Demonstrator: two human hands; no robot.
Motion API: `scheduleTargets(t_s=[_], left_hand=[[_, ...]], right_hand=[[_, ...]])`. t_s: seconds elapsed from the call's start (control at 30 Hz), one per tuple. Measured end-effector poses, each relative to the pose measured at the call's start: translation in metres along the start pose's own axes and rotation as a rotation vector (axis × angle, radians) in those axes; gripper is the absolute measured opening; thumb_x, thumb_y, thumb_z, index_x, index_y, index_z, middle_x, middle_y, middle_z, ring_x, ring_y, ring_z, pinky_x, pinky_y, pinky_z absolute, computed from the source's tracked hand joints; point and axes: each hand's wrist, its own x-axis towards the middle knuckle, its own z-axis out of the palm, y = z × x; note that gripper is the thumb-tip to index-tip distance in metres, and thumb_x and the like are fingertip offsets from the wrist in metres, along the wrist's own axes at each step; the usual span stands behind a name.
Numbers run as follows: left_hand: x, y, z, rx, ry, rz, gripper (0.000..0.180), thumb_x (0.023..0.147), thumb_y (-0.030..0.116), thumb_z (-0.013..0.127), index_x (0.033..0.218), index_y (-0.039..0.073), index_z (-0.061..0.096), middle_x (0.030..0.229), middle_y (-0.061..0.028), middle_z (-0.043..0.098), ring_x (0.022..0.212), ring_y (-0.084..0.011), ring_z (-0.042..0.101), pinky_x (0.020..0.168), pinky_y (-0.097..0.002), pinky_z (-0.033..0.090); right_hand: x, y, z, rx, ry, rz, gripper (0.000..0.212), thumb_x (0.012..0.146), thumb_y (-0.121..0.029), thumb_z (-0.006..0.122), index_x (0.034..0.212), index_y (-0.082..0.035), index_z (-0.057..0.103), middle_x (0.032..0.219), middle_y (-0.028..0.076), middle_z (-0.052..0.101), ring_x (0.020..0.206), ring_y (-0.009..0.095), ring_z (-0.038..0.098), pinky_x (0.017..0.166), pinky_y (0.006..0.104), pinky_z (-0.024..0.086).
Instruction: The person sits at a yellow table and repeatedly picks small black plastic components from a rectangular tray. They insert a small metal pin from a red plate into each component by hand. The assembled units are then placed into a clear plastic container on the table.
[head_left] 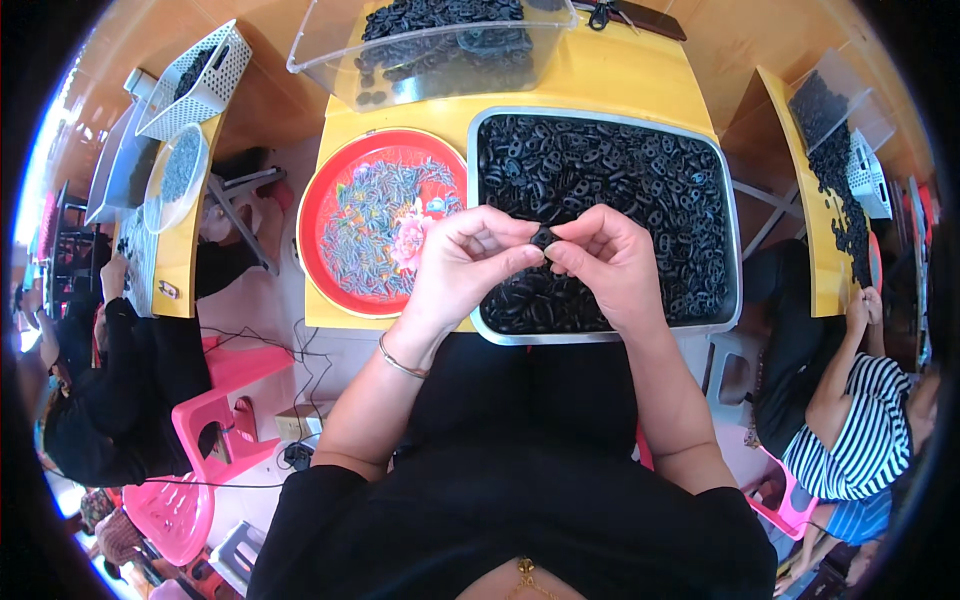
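1. Up at the front of the grip, a small black part (542, 238) is pinched between the two hands: by thumb and fingers of the left hand (462, 255) on one side, by those of the right hand (618, 270) on the other.
2. Both pinches are closed on it, the fingertips of the two hands brought almost together; whether a metal pin is also held in there cannot be told, so much of the part is covered.
3. The part is gripped from both sides, probably so that it can be steadied by one hand and worked by the other, and it is raised in front of the body, likely for a clear view.
4. Beneath the grip and spreading to its right, a metal tray (733, 230) is seen, filled with loose black pieces (610, 165); it is set so close, it seems, that hardly any reach is needed.
5. Left of the grip, a red round tray (308, 235) is placed, with slim metal pins (365, 240) scattered over its floor; the two kinds are presumably kept apart so that neither has to be sorted out.
6. Beyond the grip, farther from the body, a clear bin (325, 62) with more black pieces is stood on the yellow table (640, 85), perhaps as a reserve.
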Motion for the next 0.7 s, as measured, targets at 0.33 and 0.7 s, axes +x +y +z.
scheduleTargets(t_s=[0.33, 0.7], left_hand=[[0.0017, 0.0054, 0.0005, -0.223, -0.058, -0.172, 0.017, 0.085, 0.000, 0.057, 0.101, 0.002, 0.052, 0.086, -0.0042, 0.062, 0.081, -0.0093, 0.059, 0.074, -0.0233, 0.050], [0.0008, 0.0073, -0.0078, -0.234, -0.162, -0.268, 0.039, 0.080, -0.003, 0.061, 0.114, 0.002, 0.042, 0.078, -0.0059, 0.060, 0.074, -0.0112, 0.060, 0.070, -0.0234, 0.050]], right_hand=[[0.0044, -0.0052, 0.0000, -0.366, -0.120, -0.243, 0.039, 0.070, -0.004, 0.072, 0.107, -0.009, 0.062, 0.081, 0.002, 0.055, 0.066, 0.009, 0.054, 0.062, 0.0227, 0.046], [0.0015, -0.0004, -0.0041, -0.393, -0.177, -0.189, 0.027, 0.065, -0.006, 0.076, 0.090, -0.006, 0.066, 0.072, 0.002, 0.056, 0.061, 0.008, 0.053, 0.057, 0.0217, 0.043]])
